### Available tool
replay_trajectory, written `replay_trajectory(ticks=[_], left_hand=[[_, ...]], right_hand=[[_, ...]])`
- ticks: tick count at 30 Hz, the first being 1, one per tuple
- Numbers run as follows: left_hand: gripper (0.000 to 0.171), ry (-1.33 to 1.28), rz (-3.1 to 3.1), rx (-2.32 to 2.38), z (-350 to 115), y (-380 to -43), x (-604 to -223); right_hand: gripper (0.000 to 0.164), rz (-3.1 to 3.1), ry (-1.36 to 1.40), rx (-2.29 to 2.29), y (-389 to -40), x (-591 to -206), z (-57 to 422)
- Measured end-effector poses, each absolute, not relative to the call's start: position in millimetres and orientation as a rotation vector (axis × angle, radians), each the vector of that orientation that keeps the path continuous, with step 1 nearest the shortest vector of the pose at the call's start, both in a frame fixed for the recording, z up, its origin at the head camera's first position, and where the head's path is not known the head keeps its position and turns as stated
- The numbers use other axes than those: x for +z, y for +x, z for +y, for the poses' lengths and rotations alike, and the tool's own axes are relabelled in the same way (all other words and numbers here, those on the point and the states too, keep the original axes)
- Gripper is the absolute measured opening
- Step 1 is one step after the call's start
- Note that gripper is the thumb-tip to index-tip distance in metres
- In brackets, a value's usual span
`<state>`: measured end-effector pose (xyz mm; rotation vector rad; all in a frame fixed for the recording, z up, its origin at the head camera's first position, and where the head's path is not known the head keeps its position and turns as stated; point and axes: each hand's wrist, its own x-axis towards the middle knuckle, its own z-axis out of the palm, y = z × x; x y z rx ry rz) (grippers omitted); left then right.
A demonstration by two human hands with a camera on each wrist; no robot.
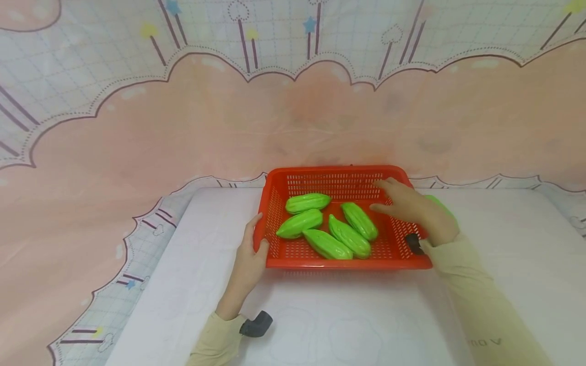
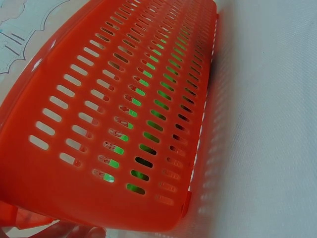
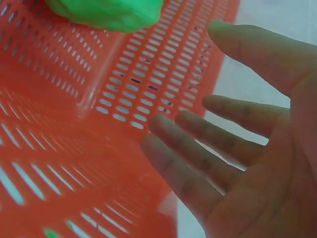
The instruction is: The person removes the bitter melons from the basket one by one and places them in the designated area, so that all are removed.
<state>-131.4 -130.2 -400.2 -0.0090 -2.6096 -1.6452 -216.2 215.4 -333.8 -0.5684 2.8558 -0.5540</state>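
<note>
A red perforated plastic basket [image 1: 348, 264] stands on the white table, with several glossy green ridged fruits, like star fruit [image 1: 349, 235], lying inside it. My left hand [image 1: 247, 263] grips the basket's left rim; in the left wrist view its fingertips [image 2: 94, 232] show at the bottom beside the red wall [image 2: 114, 208]. Over the basket's right side is my right hand [image 1: 403, 204], fingers spread and holding nothing. The right wrist view shows those fingers [image 3: 218, 144] apart above the basket, and one green fruit [image 3: 111, 12] at the top edge.
Partly hidden behind the right wrist, a bright green thing [image 1: 441, 204] lies on the table just right of the basket. A patterned pink and white cloth [image 1: 293, 122] hangs behind the table [image 1: 183, 284]. Black wrist mounts [image 1: 256, 324] sit on both arms.
</note>
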Motion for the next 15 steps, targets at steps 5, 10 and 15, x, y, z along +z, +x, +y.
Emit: replay_trajectory(ticks=[5,10,15], left_hand=[[0.060,-0.014,-2.610,-1.644,-130.0,-131.7,-400.8],[0.059,-0.008,-2.614,-1.641,-130.3,-131.5,-401.1],[0.060,-0.008,-2.619,-1.647,-130.4,-131.5,-400.4]], right_hand=[[0.070,2.832,-0.555,-0.554,-218.4,-336.8,212.9],[0.070,2.810,-0.545,-0.551,-219.8,-339.0,210.3],[0.069,2.789,-0.591,-0.566,-221.0,-341.7,207.4]])
